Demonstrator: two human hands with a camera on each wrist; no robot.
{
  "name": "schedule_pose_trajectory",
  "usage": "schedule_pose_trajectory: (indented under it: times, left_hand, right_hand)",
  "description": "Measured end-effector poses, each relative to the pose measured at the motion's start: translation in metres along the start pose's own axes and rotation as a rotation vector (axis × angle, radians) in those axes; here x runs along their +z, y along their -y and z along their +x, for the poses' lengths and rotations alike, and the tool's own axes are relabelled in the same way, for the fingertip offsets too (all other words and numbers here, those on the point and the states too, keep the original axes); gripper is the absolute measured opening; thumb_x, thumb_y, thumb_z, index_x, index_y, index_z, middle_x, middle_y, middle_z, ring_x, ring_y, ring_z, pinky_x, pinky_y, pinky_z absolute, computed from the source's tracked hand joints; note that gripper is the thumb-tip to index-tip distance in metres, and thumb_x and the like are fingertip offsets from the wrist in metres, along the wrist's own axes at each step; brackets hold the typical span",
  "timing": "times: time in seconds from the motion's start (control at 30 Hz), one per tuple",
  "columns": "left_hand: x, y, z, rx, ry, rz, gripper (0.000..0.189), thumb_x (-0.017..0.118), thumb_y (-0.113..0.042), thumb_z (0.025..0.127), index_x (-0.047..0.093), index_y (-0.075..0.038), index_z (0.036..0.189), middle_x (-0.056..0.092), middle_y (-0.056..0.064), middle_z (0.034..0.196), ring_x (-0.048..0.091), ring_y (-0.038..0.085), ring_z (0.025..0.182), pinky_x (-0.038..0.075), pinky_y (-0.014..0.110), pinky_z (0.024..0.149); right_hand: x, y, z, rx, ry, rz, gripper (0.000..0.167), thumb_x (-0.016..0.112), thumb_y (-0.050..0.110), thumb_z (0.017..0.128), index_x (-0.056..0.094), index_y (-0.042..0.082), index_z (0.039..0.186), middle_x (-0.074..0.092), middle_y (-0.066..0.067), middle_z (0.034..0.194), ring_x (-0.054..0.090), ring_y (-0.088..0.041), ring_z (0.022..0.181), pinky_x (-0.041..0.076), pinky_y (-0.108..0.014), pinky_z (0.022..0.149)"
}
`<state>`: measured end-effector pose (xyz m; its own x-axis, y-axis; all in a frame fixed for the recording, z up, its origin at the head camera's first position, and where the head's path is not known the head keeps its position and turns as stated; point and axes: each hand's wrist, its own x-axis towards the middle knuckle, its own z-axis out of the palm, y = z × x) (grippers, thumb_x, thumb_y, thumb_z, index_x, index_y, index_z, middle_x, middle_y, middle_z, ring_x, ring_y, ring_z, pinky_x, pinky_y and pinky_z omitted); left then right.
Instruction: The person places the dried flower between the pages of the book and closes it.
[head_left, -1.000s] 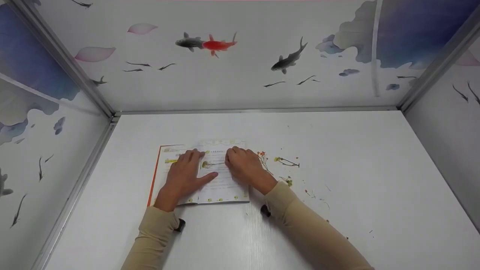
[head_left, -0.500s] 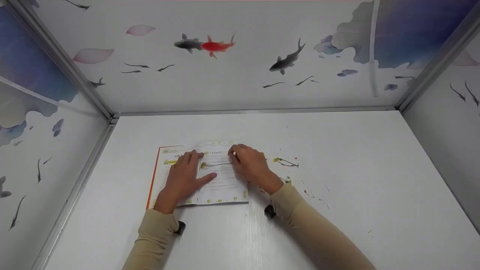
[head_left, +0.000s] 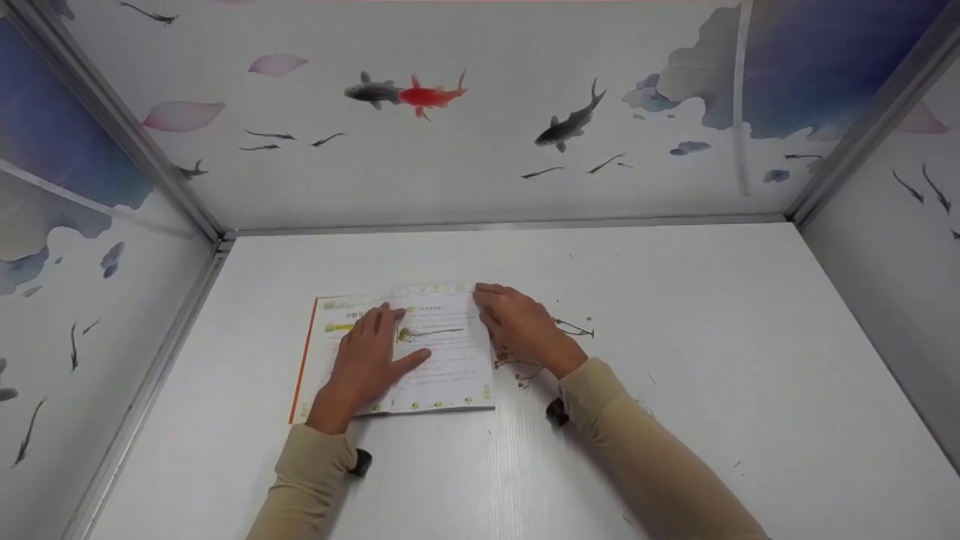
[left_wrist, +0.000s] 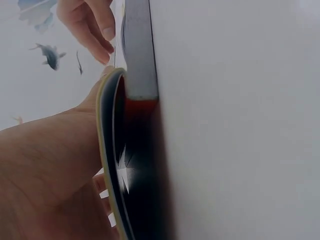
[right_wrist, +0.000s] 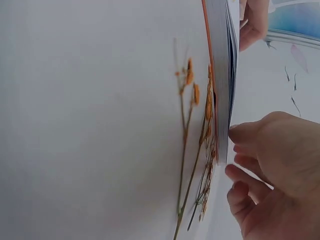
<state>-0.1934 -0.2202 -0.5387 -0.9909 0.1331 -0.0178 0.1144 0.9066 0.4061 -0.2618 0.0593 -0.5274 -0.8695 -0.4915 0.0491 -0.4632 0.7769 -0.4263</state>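
An open book [head_left: 450,375] with an orange cover edge lies flat on the white table. My left hand [head_left: 367,360] presses flat on the book near its spine, fingers straight and thumb spread. A thin dried sprig [head_left: 431,331] lies across the right page, just beyond my left fingertips. My right hand [head_left: 521,326] is at the book's right edge, its fingertips against the page edges. In the right wrist view its bent fingers [right_wrist: 250,135] touch the stacked page edges [right_wrist: 220,75]. The left wrist view shows my left palm [left_wrist: 45,170] on the book [left_wrist: 137,60].
Loose dried flowers lie on the table right of the book: a green sprig [head_left: 576,328] and orange-budded stems [right_wrist: 187,130] beside my right wrist. Small crumbs dot the table further right. Painted walls [head_left: 480,150] close in the back and both sides.
My right hand has moved right, off the sprig on the page, to the book's right edge. The sprig stays on the page. My left hand has kept its place.
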Motion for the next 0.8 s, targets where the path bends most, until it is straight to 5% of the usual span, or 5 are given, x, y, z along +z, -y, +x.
schedule_pose_trajectory:
  times: [0.5, 0.63, 0.8]
  left_hand:
    - [0.0, -0.023, -0.008, 0.061, -0.146, 0.026, 0.08, 0.081, -0.045, 0.097, 0.048, -0.006, 0.159, 0.019, 0.025, 0.177, 0.023, 0.046, 0.163, 0.028, 0.066, 0.129]
    - [0.003, -0.039, -0.009, 0.132, -0.188, 0.115, 0.061, 0.084, -0.03, 0.098, 0.06, -0.01, 0.15, 0.042, 0.019, 0.163, 0.042, 0.04, 0.148, 0.042, 0.058, 0.118]
    - [0.01, -0.063, -0.014, 0.285, -0.194, 0.143, 0.033, 0.082, -0.02, 0.098, 0.072, -0.013, 0.128, 0.064, 0.009, 0.123, 0.06, 0.028, 0.111, 0.053, 0.046, 0.094]
  right_hand:
    - [0.001, 0.006, 0.0, -0.153, -0.017, -0.126, 0.036, 0.058, 0.011, 0.113, 0.062, 0.001, 0.147, 0.053, -0.012, 0.165, 0.058, -0.031, 0.148, 0.058, -0.045, 0.108]
    - [0.001, 0.005, 0.001, -0.147, -0.013, -0.154, 0.035, 0.055, 0.015, 0.114, 0.06, 0.003, 0.147, 0.053, -0.01, 0.164, 0.06, -0.029, 0.146, 0.059, -0.044, 0.107]
    - [0.0, 0.004, 0.001, -0.132, 0.021, -0.18, 0.044, 0.061, 0.015, 0.112, 0.053, 0.005, 0.155, 0.05, -0.007, 0.166, 0.062, -0.028, 0.142, 0.059, -0.044, 0.106]
